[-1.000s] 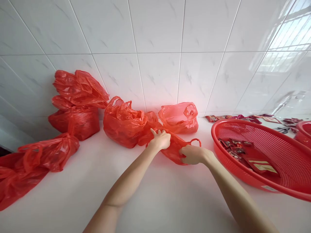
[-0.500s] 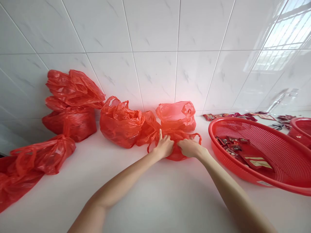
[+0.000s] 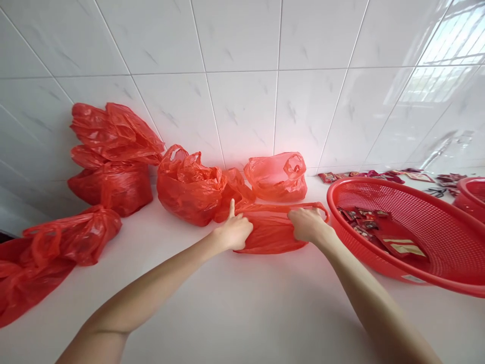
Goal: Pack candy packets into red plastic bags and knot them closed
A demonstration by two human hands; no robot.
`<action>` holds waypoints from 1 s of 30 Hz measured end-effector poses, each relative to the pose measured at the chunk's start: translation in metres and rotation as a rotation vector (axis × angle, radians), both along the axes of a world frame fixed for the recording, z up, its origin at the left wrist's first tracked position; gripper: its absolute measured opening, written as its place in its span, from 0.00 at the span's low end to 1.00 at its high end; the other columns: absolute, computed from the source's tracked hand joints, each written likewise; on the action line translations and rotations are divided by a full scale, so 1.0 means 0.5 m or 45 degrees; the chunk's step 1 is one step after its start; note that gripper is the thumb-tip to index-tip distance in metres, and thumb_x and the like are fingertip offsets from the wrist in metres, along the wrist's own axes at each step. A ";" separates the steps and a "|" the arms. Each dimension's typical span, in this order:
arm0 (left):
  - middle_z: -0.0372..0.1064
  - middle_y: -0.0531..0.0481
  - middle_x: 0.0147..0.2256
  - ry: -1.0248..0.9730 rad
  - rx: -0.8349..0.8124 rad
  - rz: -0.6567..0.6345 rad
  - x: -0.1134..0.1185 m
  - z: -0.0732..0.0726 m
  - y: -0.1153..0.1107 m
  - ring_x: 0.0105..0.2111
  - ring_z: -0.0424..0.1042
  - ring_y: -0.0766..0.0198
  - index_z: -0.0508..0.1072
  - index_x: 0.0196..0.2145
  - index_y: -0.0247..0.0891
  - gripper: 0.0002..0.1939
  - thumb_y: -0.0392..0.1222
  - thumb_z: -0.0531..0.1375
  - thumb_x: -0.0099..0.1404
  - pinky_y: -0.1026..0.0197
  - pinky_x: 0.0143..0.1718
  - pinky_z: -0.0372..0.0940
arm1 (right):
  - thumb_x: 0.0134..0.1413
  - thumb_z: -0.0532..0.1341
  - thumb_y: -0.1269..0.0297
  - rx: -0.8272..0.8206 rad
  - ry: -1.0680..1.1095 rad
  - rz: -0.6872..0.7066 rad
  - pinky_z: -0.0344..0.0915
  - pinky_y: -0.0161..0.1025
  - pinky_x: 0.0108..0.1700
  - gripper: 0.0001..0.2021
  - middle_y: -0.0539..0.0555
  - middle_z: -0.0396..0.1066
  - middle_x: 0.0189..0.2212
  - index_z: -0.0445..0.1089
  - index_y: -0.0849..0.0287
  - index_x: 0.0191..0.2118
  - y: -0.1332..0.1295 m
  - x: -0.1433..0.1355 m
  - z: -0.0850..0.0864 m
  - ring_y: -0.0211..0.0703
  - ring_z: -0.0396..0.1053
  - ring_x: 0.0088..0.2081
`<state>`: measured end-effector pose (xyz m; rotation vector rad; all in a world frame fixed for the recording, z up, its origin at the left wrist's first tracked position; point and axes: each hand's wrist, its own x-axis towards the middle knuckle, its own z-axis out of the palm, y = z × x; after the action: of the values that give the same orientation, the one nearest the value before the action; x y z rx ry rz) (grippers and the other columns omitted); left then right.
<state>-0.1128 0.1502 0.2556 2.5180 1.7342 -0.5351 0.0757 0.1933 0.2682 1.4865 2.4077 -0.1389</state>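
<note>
Head view: your two hands are at the middle of the white table (image 3: pixel 227 303), and a flat red bag (image 3: pixel 273 235) is pulled wide between them. Your left hand (image 3: pixel 235 230) is curled up and pinching the left side of that bag, with one finger sticking up. Your right hand (image 3: pixel 307 225) is closed on the right side of it, and a loop of the bag pokes out past your knuckles.

Just past the flat bag, by the tiled wall (image 3: pixel 242 111), sits a pale red bag (image 3: pixel 275 182). To the left of that is a fat, puffy red bag (image 3: pixel 187 202). Farther left, a tall pile of red bags (image 3: pixel 113 187) stands by the wall, and a long red bag (image 3: pixel 91 232) lies on its near side.

Just right of your right hand is a big red basket (image 3: pixel 364 260), full of little holes, with small packets (image 3: pixel 366 224) inside. Behind it, more packets (image 3: pixel 329 177) lie along the wall. At the far right you can see scissors (image 3: pixel 435 192) and part of another red basket (image 3: pixel 470 202).
</note>
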 end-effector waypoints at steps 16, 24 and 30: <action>0.70 0.31 0.53 -0.092 -0.159 0.075 0.016 -0.046 0.031 0.53 0.72 0.41 0.68 0.54 0.35 0.23 0.37 0.61 0.61 0.24 0.64 0.40 | 0.50 0.65 0.74 -0.097 -0.050 -0.052 0.67 0.43 0.42 0.18 0.65 0.76 0.48 0.73 0.61 0.50 0.045 0.013 -0.035 0.58 0.75 0.50; 0.75 0.39 0.45 -0.125 -0.090 0.088 0.004 -0.034 0.010 0.49 0.74 0.42 0.74 0.43 0.38 0.15 0.47 0.64 0.60 0.24 0.65 0.33 | 0.45 0.62 0.83 -0.149 -0.116 -0.043 0.65 0.48 0.45 0.24 0.67 0.76 0.49 0.73 0.62 0.50 0.029 0.013 -0.022 0.62 0.73 0.52; 0.74 0.41 0.46 -0.337 0.060 -0.050 0.030 -0.033 0.006 0.54 0.70 0.47 0.75 0.42 0.37 0.11 0.44 0.55 0.69 0.29 0.67 0.30 | 0.55 0.60 0.78 -0.146 -0.019 0.061 0.66 0.40 0.43 0.18 0.63 0.75 0.49 0.71 0.61 0.52 0.017 0.006 -0.011 0.53 0.73 0.52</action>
<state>-0.0978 0.1534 0.2390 2.5210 1.6220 -0.1537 0.0789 0.2018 0.2628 1.3738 2.3785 -0.2504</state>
